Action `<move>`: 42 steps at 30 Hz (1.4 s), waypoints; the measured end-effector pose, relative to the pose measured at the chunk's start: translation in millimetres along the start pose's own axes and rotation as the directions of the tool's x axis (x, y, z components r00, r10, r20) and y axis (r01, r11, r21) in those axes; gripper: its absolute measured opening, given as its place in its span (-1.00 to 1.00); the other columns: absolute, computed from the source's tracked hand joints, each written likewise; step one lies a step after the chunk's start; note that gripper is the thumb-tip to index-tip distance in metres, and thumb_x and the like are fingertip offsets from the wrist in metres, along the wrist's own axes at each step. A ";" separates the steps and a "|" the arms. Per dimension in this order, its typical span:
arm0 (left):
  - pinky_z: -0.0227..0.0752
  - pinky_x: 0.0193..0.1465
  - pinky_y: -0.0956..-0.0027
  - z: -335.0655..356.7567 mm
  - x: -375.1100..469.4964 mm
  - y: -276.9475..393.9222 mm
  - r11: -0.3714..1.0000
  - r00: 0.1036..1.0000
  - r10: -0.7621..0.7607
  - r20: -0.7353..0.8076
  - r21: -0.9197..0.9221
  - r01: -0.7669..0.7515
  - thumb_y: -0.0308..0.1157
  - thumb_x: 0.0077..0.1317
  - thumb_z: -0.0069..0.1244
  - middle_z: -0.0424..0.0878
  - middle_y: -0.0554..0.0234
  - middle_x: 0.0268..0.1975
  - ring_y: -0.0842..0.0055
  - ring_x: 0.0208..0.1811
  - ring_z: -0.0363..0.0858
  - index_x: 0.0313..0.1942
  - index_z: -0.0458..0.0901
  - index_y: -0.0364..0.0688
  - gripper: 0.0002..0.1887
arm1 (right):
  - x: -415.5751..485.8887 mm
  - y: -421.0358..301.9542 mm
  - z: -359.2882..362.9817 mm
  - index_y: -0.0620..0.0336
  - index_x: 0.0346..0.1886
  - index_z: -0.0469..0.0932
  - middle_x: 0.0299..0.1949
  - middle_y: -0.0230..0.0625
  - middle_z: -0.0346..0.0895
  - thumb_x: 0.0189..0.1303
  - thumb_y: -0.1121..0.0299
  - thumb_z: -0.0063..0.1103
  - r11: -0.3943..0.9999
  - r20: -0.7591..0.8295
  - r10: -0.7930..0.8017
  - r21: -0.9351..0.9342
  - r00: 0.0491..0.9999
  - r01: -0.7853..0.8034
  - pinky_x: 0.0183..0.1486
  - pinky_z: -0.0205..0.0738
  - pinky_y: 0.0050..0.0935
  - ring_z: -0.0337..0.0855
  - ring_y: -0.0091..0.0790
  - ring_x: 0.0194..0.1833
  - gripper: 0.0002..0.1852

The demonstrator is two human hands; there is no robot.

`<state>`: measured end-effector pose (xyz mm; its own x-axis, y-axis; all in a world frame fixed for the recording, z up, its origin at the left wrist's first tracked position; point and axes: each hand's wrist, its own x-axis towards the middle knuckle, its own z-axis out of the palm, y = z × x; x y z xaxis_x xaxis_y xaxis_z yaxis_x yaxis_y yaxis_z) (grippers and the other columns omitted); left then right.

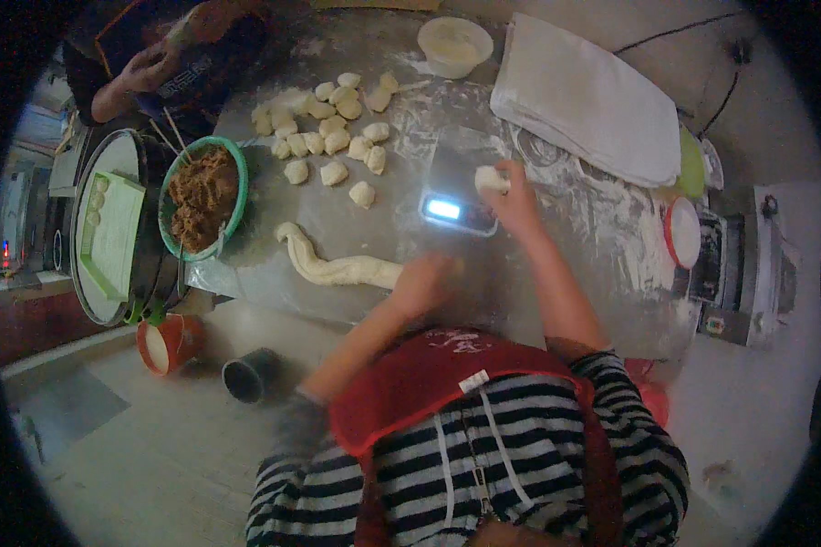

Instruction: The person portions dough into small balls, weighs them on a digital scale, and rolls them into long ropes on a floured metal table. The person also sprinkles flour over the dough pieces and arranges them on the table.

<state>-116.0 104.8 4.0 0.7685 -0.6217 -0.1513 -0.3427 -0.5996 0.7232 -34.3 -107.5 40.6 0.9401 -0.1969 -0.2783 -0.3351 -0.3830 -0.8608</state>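
Note:
My right hand [514, 202] holds a small piece of dough [490, 179] between thumb and fingers, over the right side of a flat digital kitchen scale [460, 161] with a lit display. My left hand [424, 282] is blurred; it lies at the right end of a long dough rope [345, 271], fingers around or on it, the grip not clear. The rope bends up at its left end on the floured metal table [301, 212]. Beyond it sit several dough pieces [333, 174], some single, some bunched together.
At the left stands a green basin [244, 184] of brown filling with chopsticks, beside a round steamer [82, 225] holding a green tray [120, 236]. A white bowl [455, 48] and folded white cloth [588, 102] lie at the back. Another person's hand [152, 67] is at upper left. Buckets [171, 345] stand below.

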 end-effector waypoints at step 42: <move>0.44 -0.24 0.39 -52.7 -7.7 43.0 0.741 0.988 -0.118 0.100 -0.654 0.155 -0.40 0.11 0.15 0.65 0.19 -0.36 0.54 -0.33 0.57 -0.29 0.62 -0.24 -0.82 | -75.6 41.4 53.7 0.10 -0.24 0.53 -0.34 -0.09 0.58 -0.01 0.10 0.30 0.942 0.088 -0.331 -0.024 0.939 0.335 -0.30 0.48 -0.16 0.62 -0.04 -0.32 -0.65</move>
<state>-108.2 110.3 71.7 0.7454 -0.5942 -0.3021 0.2181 -0.2109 0.9529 -115.9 -60.0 3.1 0.9997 0.0212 -0.0135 -0.0026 -0.4480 -0.8940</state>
